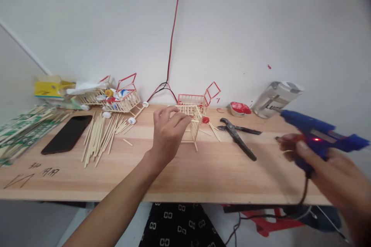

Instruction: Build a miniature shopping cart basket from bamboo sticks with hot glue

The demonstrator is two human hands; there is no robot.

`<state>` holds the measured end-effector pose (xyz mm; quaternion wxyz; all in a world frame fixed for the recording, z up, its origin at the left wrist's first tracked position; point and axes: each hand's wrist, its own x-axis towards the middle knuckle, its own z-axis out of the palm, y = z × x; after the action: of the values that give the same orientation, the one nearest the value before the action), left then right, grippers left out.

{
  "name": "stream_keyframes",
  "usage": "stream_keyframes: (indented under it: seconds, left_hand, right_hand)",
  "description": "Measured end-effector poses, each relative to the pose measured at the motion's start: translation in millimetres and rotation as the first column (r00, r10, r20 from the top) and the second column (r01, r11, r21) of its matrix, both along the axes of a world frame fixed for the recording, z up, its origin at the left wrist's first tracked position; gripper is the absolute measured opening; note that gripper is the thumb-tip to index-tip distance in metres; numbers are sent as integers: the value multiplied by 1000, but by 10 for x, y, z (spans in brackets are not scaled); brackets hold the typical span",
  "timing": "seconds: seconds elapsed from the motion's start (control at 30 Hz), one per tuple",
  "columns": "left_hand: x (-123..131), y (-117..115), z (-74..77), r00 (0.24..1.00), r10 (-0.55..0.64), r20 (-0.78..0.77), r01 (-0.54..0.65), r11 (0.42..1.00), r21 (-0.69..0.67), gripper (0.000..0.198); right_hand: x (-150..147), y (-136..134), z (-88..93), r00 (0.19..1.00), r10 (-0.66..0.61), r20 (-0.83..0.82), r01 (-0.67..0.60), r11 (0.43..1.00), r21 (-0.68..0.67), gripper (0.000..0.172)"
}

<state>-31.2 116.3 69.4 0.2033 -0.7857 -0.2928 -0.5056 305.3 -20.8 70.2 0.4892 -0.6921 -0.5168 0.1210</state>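
My left hand point(170, 129) is closed on a small cart frame point(194, 133) of pale wooden sticks and covers its left side; the fingertips are partly hidden. In my right hand point(333, 170) is a blue hot glue gun point(311, 123), held above the table with its nozzle toward the left and a red light glowing. Behind the frame stands a finished-looking stick cart point(191, 100) with red edges and a red handle. A red bottle cap point(205, 120) and a few short sticks point(215, 132) lie right of the frame.
Black-handled pliers point(239, 139), a red-painted dish point(240, 109) and a leaning labelled container point(275, 98) are to the right. Leftward are loose sticks point(100, 137), a phone point(67, 134), green-and-white packets point(23, 135), cap wheels point(132, 120) and a filled cart point(124, 100). The gun's cord point(304, 191) crosses the table edge.
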Motion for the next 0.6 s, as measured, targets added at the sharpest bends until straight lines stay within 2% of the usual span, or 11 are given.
stream_keyframes:
  seconds: [0.07,0.13,0.2,0.37,0.6]
  left_hand:
    - [3,3,-8,1000,-3,13,3,1000,6,8]
    - [8,4,-12,1000,-4,17,4,1000,2,8]
    - [12,5,-14,1000,-6,17,6,1000,-1,8]
    - [14,19,-20,999,-16,46,15,1000,19,7]
    - [9,26,-31,999,-16,46,15,1000,10,7]
  right_hand:
    - [-451,60,-1,930,167,-327,-170,985,18,22]
    - [-789,122,-41,820,257,-512,-281,959,32,28]
    - [-1011,174,-97,725,279,-630,-354,935,7,35]
    - [-1256,264,-170,584,401,-706,-487,869,91,38]
    - [-1393,366,-154,473,449,-758,-536,829,157,42]
